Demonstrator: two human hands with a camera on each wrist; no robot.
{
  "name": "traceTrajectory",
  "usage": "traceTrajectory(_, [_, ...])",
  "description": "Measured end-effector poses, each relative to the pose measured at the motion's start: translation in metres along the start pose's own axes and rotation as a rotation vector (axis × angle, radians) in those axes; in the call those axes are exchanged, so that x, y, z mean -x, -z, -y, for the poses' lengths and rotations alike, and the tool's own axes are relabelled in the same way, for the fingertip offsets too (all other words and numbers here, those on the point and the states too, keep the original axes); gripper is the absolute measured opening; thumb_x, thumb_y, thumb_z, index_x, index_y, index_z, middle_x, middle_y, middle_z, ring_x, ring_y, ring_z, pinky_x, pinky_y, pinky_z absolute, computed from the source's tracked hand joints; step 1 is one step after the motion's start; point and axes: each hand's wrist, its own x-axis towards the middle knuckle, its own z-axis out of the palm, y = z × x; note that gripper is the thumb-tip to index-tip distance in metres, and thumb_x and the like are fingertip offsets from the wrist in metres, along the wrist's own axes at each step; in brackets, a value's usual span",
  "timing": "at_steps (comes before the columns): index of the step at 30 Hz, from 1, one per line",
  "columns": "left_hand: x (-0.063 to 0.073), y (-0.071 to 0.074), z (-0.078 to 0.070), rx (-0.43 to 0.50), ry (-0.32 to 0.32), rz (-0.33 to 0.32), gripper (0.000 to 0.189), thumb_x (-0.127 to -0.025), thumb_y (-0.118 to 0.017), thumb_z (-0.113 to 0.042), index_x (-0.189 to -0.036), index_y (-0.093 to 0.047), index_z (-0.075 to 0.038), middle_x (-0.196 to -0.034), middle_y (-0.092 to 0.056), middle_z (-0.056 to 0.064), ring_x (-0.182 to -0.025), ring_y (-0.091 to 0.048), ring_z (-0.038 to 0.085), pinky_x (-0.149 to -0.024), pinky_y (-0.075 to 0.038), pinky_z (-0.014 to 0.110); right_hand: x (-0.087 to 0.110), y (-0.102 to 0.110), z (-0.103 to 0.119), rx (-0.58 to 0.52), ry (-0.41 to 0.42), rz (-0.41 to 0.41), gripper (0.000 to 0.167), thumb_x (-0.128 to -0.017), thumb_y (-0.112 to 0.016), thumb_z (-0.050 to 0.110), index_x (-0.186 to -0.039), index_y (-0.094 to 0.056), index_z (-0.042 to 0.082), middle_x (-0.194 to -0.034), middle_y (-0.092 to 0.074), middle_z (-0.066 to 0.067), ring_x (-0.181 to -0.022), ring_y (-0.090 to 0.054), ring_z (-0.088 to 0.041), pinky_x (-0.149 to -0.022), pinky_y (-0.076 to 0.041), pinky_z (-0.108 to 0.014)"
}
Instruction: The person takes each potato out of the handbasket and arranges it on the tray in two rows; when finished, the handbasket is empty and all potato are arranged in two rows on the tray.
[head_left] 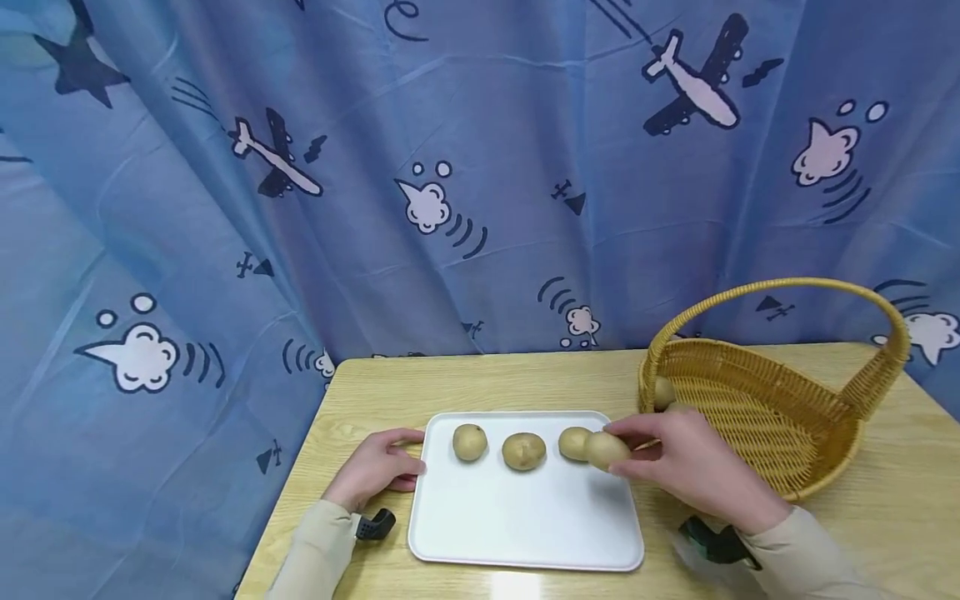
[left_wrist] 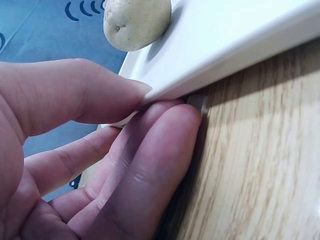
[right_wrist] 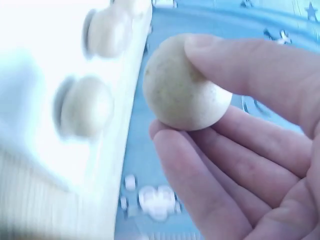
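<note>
A potato (head_left: 606,451) is pinched between the thumb and fingers of my right hand (head_left: 686,458), over the right part of a white tray (head_left: 517,521). The right wrist view shows the same potato (right_wrist: 175,87) up close, with thumb and fingertips around it. On the tray, along its far side, lie three other potatoes: one at left (head_left: 469,442), one in the middle (head_left: 524,451) and one at right (head_left: 572,443), partly hidden by the held one. My left hand (head_left: 378,468) grips the tray's left edge, its thumb (left_wrist: 100,92) at the rim and fingers below.
A wicker basket (head_left: 757,417) with a tall arched handle stands right of the tray, partly behind my right hand. A potato (head_left: 663,392) shows inside its left end. A blue patterned curtain (head_left: 480,275) hangs behind the wooden table (head_left: 420,383).
</note>
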Motion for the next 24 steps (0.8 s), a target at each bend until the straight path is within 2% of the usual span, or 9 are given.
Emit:
traceTrajectory(7, [0.0, 0.001, -0.003, 0.002, 0.001, 0.008, 0.06, -0.091, -0.081, -0.008, -0.148, -0.063, -0.004, -0.097, -0.075, 0.015, -0.08, -0.078, 0.019, -0.076, -0.07, 0.034, -0.036, -0.061, 0.029, -0.118, 0.086, 0.086, 0.037, -0.085, -0.093, 0.02, -0.118, -0.082, 0.009, -0.106, -0.082, 0.001, -0.094, -0.075, -0.006, -0.08, -0.067, -0.023])
traceTrajectory(12, [0.0, 0.001, -0.003, 0.008, -0.002, 0.014, 0.06, -0.091, -0.081, -0.008, -0.148, -0.063, -0.004, -0.098, -0.076, 0.015, -0.082, -0.078, 0.019, -0.076, -0.07, 0.034, -0.055, -0.101, 0.048, -0.137, 0.111, 0.129, 0.031, -0.082, -0.094, 0.016, -0.11, -0.082, 0.012, -0.097, -0.08, 0.005, -0.086, -0.07, 0.0, -0.078, -0.065, -0.023])
traceTrajectory(18, [-0.002, 0.001, -0.002, 0.017, 0.001, 0.022, 0.059, -0.09, -0.081, -0.007, -0.147, -0.064, -0.003, -0.097, -0.076, 0.014, -0.08, -0.078, 0.017, -0.076, -0.07, 0.032, -0.064, -0.138, 0.062, -0.113, 0.127, 0.151, 0.029, -0.079, -0.094, 0.011, -0.106, -0.084, 0.009, -0.089, -0.079, 0.005, -0.08, -0.068, 0.0, -0.072, -0.057, -0.019])
traceTrajectory(24, [-0.001, 0.0, -0.001, 0.027, -0.001, 0.019, 0.059, -0.09, -0.081, -0.006, -0.147, -0.063, -0.002, -0.097, -0.075, 0.014, -0.079, -0.077, 0.017, -0.075, -0.07, 0.032, -0.063, -0.155, 0.064, -0.138, 0.116, 0.189, 0.03, -0.078, -0.094, 0.009, -0.106, -0.083, 0.006, -0.085, -0.077, 0.005, -0.076, -0.064, 0.002, -0.068, -0.054, -0.017])
